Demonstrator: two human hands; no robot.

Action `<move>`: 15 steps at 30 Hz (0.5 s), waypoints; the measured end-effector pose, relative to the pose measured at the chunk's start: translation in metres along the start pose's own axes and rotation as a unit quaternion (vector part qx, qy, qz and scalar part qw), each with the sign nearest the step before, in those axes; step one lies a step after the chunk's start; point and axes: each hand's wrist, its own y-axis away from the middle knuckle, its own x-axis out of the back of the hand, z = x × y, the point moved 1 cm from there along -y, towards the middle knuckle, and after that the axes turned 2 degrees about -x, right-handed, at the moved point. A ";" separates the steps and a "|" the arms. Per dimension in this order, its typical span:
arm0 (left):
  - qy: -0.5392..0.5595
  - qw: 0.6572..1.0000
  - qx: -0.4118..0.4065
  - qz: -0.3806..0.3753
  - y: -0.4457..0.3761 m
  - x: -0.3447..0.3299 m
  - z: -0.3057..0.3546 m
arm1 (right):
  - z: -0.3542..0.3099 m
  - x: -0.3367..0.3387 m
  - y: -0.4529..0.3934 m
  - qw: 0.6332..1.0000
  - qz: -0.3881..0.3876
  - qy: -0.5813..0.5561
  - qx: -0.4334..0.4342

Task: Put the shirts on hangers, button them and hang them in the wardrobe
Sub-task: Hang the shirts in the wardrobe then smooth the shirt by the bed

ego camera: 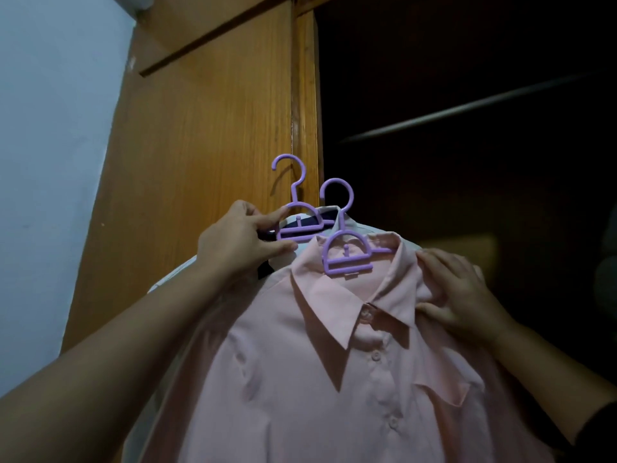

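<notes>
Wardrobe rail (467, 106) sits up and right of both purple hooks, running lower-left to upper-right inside the dark wardrobe opening; hooks well below it, not on it. Pink shirt (317, 345) on front purple hanger (347, 255), buttoned at the collar, held up just left of the rail. A second, whitish shirt (340, 217) on the rear purple hanger (297, 225) sits behind it. Left hand (240, 242) nearer the hooks: thumb and fingers pinch the rear hanger's left end. Right hand (460, 295) grips pink shirt's shoulder, fingers curled into bunched fabric. Next likely: lift up-right, hooks over rail.
</notes>
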 end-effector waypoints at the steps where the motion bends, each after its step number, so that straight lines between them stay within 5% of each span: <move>1: 0.001 1.000 0.003 0.012 0.001 0.000 0.001 | 0.000 0.000 -0.001 1.000 -0.006 -0.001 -0.003; 10: -0.009 0.997 0.007 0.076 -0.002 0.002 0.005 | 0.032 0.038 -0.010 0.999 -0.016 0.046 -0.016; 15: -0.043 0.994 0.006 0.098 -0.005 0.002 0.011 | 0.067 0.080 -0.009 0.989 0.000 0.093 -0.114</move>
